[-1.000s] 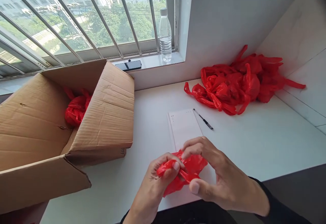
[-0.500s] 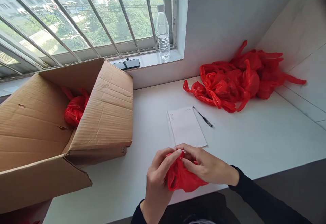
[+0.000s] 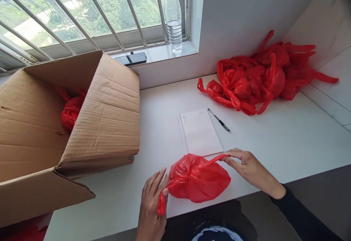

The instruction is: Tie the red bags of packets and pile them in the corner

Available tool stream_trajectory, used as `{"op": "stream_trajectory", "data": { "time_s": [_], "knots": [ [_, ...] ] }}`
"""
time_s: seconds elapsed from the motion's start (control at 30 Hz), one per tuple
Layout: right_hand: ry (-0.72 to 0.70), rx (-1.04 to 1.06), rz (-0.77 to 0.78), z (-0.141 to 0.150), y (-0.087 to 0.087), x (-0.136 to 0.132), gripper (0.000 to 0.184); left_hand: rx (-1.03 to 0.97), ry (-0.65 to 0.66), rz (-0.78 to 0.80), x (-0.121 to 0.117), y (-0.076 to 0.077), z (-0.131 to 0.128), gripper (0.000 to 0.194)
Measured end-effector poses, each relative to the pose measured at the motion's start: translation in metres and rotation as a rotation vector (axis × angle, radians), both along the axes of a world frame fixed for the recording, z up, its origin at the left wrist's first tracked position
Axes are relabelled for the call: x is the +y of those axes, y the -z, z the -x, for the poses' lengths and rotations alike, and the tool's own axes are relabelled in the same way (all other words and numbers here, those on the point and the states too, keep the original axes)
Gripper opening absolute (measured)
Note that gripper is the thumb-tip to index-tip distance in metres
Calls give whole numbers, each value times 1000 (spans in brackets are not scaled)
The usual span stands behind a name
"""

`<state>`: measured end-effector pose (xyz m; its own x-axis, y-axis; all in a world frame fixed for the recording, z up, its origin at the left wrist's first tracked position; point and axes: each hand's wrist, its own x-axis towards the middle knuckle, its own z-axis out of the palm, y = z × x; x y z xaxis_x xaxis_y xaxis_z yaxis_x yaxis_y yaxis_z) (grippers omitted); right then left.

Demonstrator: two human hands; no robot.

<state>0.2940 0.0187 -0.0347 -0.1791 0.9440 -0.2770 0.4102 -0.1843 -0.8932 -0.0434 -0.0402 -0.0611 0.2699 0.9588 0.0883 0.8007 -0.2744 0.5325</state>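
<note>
A full red plastic bag (image 3: 203, 182) rests near the front edge of the white table, knotted at its top; its contents are hidden. My left hand (image 3: 153, 197) pinches one handle of the bag on the left, and the loop's end hangs out past the thumb. On the other side, my right hand (image 3: 242, 164) grips the second handle between thumb and fingers, stretched out to the right. Just behind the bag lies a white notepad (image 3: 201, 133) with a few small marks, and a black pen (image 3: 218, 119) beside it.
An open cardboard box (image 3: 109, 116) stands at left with a red bag (image 3: 71, 112) inside. Several tied red bags (image 3: 246, 80) are heaped at the back right against the wall. A water bottle (image 3: 174, 21) and a phone (image 3: 131, 59) sit on the windowsill.
My hands were close together over the bunched bag; now they are apart, each pulling a handle outward. The knot and the rounded bag now show. The view has tilted slightly down.
</note>
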Motion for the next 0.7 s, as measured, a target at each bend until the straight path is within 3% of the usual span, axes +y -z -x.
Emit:
{"op": "stream_trajectory", "data": {
  "time_s": [0.1,0.2,0.3,0.4,0.5,0.7],
  "knots": [
    [43,38,11,6,7,-16,38,14,29,-25,0,-5,-6,53],
    [45,-24,-224,37,11,-32,44,69,237,-141,12,-13,-31,58],
    [-128,-253,-500,67,28,-44,51,175,404,-171,22,-4,-55,66],
    [-163,-464,-671,78,54,-48,55,247,404,-197,25,15,-66,70],
    [-121,-535,-741,75,71,-49,55,272,385,-204,24,26,-69,67],
    [-133,-581,-701,74,71,-47,57,267,385,-180,25,29,-69,63]
  ]
}}
